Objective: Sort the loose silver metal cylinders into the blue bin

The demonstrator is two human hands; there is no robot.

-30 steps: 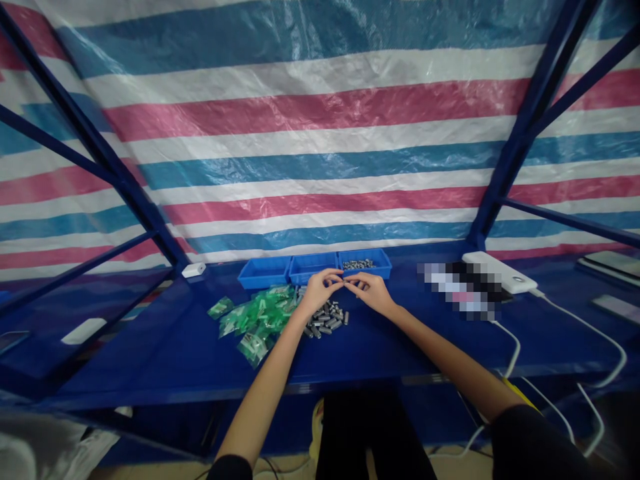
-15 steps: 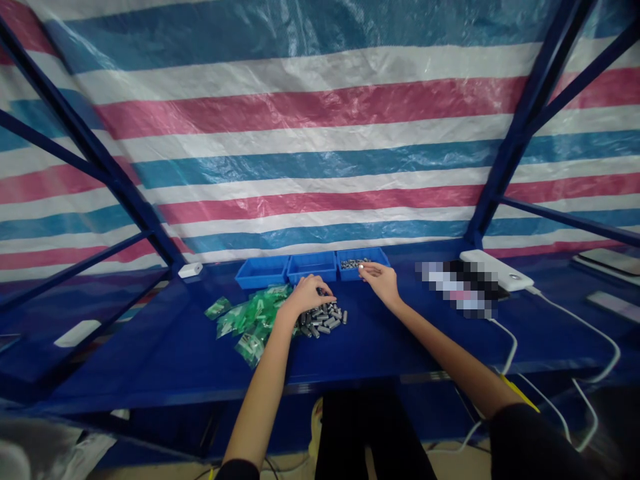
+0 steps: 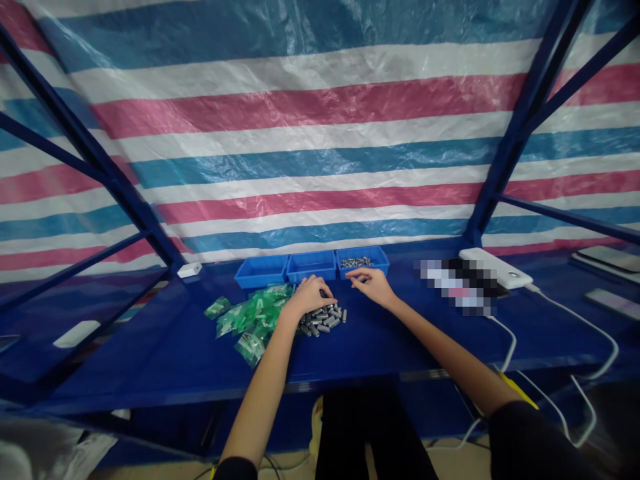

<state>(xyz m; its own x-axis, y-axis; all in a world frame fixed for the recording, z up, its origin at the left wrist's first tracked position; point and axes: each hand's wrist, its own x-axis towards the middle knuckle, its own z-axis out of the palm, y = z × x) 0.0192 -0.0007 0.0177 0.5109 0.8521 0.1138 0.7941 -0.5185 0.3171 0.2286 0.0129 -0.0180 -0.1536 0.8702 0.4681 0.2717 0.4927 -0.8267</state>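
Observation:
My left hand (image 3: 307, 297) is over a pile of grey metal cylinders (image 3: 325, 322), its fingers curved and closed on a dark metal cylinder (image 3: 324, 293). Left of it, touching the pile, lies a heap of small clear bags with green contents (image 3: 255, 313). My right hand (image 3: 374, 285) is held in a pinch just in front of the right blue bin (image 3: 381, 259). Whatever sits between its fingertips is too small to make out. Small shiny metal parts (image 3: 356, 262) lie in that bin.
Two more blue bins (image 3: 263, 270) stand in the same row at the back. A white power bank (image 3: 495, 268) with a cable and a pixelated item (image 3: 457, 287) lie on the right. A white adapter (image 3: 190, 270) is at the back left. Blue metal posts (image 3: 503, 160) frame the table.
My right hand has moved left and slightly toward me, away from the right bin's parts, toward my left hand. The left hand has barely shifted.

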